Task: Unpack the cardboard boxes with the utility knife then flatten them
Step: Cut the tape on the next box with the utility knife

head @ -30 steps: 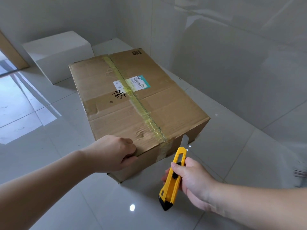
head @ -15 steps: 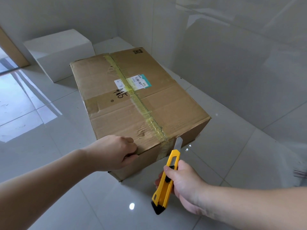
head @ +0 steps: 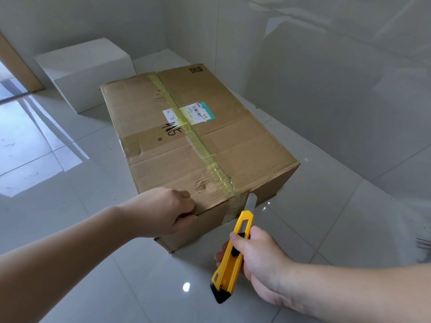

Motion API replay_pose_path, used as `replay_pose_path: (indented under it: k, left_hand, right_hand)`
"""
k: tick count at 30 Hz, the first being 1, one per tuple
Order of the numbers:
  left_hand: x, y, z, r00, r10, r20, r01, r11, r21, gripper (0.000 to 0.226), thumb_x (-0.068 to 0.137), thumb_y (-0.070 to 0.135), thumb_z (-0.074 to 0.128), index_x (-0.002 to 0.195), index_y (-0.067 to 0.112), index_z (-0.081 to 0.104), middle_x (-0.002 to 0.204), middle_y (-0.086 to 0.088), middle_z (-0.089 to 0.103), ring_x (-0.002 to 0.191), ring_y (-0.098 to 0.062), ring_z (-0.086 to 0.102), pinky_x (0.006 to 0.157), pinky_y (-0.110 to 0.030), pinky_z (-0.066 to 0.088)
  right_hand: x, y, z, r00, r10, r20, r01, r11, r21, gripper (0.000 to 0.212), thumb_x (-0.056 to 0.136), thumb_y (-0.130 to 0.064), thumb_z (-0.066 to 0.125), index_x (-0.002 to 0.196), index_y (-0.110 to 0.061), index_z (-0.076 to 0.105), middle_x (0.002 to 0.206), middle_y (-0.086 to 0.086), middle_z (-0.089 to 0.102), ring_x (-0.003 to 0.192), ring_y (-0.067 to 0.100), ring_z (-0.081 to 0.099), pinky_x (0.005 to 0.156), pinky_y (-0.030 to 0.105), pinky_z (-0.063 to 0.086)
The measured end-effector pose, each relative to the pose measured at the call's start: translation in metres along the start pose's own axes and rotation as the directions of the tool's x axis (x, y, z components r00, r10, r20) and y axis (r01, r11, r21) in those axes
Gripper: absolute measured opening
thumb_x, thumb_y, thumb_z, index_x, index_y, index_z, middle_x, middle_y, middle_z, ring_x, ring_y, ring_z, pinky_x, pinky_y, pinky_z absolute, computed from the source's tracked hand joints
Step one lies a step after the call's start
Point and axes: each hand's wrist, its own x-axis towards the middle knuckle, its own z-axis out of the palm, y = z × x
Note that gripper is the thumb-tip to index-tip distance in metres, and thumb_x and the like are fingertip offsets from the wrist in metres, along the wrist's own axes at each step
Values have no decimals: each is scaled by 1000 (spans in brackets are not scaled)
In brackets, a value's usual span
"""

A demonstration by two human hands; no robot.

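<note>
Evidently opening cut: sealed cardboard box (head: pixel 198 145) on floor tiles, left hand (head: pixel 163 212) clamping its near top edge, right hand (head: pixel 258 259) gripping yellow utility knife (head: pixel 232 255), blade at yellow tape (head: pixel 198 142) end; next, slit along the seam.

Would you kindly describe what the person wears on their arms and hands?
Nothing shows: both forearms are bare to the picture's edge, with no sleeve, glove, watch or ring visible on the left hand or the right hand.
</note>
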Motion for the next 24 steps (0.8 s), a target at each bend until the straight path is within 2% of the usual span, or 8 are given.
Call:
replay_pose_path:
  k: [10, 14, 17, 22, 24]
  left_hand:
    - [-1, -2, 2, 1000, -1, 16, 1, 1000, -7, 36, 90, 45, 40, 67, 18, 49, 64, 12, 34, 50, -12, 37, 47, -20, 34]
    - [-1, -3, 3, 1000, -8, 20, 9, 1000, -21, 37, 90, 46, 39, 67, 18, 49, 65, 11, 35, 51, -13, 37, 48, -23, 36]
    - [-1, -3, 4, 1000, -10, 11, 11, 999, -37, 37, 89, 46, 40, 67, 18, 47, 65, 12, 34, 51, -11, 35, 48, -21, 34]
    - [-1, -8, 2, 999, -28, 33, 32, 992, -124, 39, 87, 51, 42, 65, 19, 43, 65, 9, 40, 54, -9, 37, 52, -13, 31]
    - [-2, -9, 0, 999, -20, 26, 24, 986, -164, 38, 89, 48, 45, 64, 19, 43, 65, 9, 41, 55, -10, 39, 53, -15, 34]
  right_hand:
    - [-1, 0, 1, 1000, -7, 25, 7, 1000, 0, 12, 101, -13, 47, 105, -3, 48, 93, 19, 59, 79, 31, 70, 86, 54, 55]
    - [-3, 1, 0, 999, -12, 35, 12, 1000, 12, 13, 101, -13, 45, 107, -1, 47, 88, 19, 59, 76, 30, 68, 79, 48, 58]
    - [-4, 1, 2, 999, -22, 50, 20, 999, 34, 13, 102, -13, 44, 107, -1, 46, 81, 17, 58, 71, 29, 66, 79, 50, 58]
    - [-6, -3, 7, 998, -27, 63, 22, 996, 86, 11, 102, -12, 44, 105, -1, 45, 84, 17, 57, 67, 27, 65, 68, 41, 57]
    - [-7, -4, 8, 997, -34, 68, 29, 996, 83, 11, 102, -12, 44, 104, -1, 45, 83, 17, 57, 66, 26, 65, 67, 40, 56]
